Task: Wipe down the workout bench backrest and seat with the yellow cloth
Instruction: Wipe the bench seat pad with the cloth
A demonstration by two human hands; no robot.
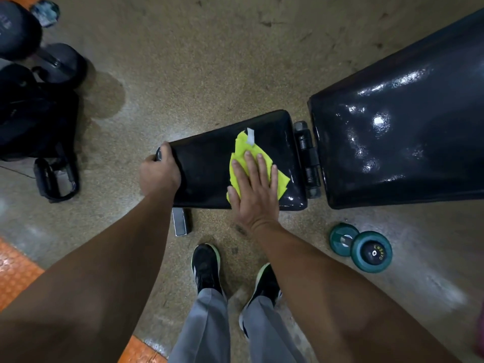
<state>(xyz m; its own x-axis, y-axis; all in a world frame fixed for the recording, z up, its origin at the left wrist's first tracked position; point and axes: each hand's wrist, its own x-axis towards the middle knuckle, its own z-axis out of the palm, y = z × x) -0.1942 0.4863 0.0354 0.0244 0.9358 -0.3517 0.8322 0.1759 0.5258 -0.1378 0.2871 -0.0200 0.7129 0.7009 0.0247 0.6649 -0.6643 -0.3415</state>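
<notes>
The black padded bench seat [209,163] lies in the middle of the view, and the glossy black backrest [398,132] rises to its right past a metal hinge [307,158]. A yellow cloth [242,150] with a white tag lies on the right half of the seat. My right hand [254,189] presses flat on the cloth with straight fingers. My left hand [159,171] grips the seat's left end, fingers curled over the edge.
A green dumbbell [366,251] lies on the floor at the right, below the backrest. Black dumbbells [60,64] and a dark bag [36,119] sit at the left. My feet [207,268] stand just in front of the seat. Orange matting [15,268] borders the lower left.
</notes>
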